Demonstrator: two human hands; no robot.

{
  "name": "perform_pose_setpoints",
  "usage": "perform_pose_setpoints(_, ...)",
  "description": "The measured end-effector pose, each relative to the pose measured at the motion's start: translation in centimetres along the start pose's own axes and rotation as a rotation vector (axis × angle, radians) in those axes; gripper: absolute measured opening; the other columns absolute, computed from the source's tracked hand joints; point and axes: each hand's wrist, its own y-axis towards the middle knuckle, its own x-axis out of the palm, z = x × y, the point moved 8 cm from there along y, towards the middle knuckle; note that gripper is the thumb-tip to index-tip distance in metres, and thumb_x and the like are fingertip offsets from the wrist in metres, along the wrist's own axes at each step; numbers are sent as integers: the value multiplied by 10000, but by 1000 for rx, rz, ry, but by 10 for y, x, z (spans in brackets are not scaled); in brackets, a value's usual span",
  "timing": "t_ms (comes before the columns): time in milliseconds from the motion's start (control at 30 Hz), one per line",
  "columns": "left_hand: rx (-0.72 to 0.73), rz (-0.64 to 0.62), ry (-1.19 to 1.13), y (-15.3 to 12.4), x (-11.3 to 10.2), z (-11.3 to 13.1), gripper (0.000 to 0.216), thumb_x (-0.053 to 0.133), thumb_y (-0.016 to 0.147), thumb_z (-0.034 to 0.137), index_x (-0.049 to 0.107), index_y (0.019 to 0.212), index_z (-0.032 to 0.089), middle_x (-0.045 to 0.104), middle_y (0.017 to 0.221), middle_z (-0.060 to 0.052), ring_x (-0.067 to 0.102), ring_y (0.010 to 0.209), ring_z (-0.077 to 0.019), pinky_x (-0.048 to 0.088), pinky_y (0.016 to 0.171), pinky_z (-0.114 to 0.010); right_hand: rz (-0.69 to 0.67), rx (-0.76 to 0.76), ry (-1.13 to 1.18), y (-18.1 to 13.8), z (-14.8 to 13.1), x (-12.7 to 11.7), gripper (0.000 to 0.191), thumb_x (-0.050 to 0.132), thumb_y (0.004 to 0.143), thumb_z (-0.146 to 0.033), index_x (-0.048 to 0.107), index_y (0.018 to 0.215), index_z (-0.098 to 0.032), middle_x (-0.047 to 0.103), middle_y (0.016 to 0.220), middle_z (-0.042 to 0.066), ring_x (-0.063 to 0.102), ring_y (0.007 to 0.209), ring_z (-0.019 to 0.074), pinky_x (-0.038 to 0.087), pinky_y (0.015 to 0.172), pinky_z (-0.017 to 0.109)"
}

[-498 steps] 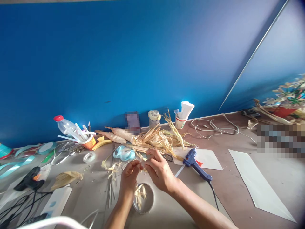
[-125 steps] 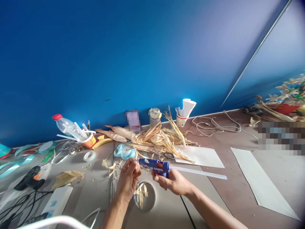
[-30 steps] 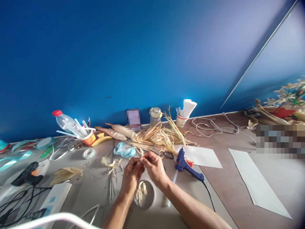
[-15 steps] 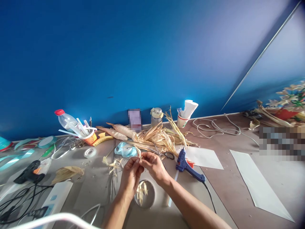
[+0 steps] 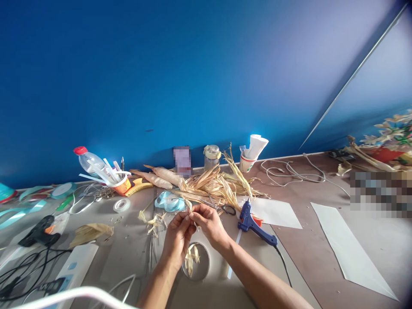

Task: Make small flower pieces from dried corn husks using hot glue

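Observation:
Fingertip to fingertip, my left hand and my right hand pinch a small pale piece of corn husk, most of it hidden by the fingers. Below them a round dish holds several short husk strips. Beyond the hands lies a heap of dried corn husks, with a roll of light blue ribbon at its near left. To the right, a blue hot glue gun rests on its side with a glue stick sticking out towards me. Scissors lie partly under the husks.
At the left are a power strip, black cables, a tape roll and a cup of glue sticks. A jar and a paper cup stand near the wall. White paper and a cable lie at the right.
Both hands have shifted very slightly up and to the right, still pinching the husk piece. The things on the table have not moved.

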Motion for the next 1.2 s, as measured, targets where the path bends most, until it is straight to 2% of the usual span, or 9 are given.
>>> perform_pose_setpoints(233,-4,-21,-3,-2,4,-1,157,758,644,200,624,669,123,524,549,31,453,493,-38,395,482,-143,8,-14,-43,2,3,-3,218,711,670,-340,596,696,-157,539,553,-36,454,487,83,377,469,207)
perform_pose_setpoints(567,-25,-52,-48,0,2,-2,125,721,697,196,624,694,118,484,564,46,370,465,-12,357,467,-127,-57,-38,-136,4,2,-6,198,652,726,-326,616,828,-161,567,634,-24,481,560,96,388,536,214)
perform_pose_setpoints(867,-29,-26,-34,-2,5,-1,165,757,642,211,623,676,121,476,537,51,357,452,-14,346,457,-129,19,-92,-329,2,-7,-7,163,574,772,-297,621,726,-149,563,615,-7,495,581,114,400,566,225)
perform_pose_setpoints(1033,-28,-12,-15,-1,1,-2,177,756,642,230,622,687,125,524,578,35,377,462,-12,349,464,-125,-21,-62,-238,1,-2,-7,196,573,787,-332,640,827,-152,558,627,-10,475,559,104,389,548,223)
perform_pose_setpoints(1200,-30,-11,-19,0,1,-3,186,754,649,239,607,673,128,463,527,61,361,451,-11,339,462,-123,-23,-72,-163,-1,-6,-7,237,631,747,-344,630,885,-152,596,709,5,515,626,118,413,590,229)
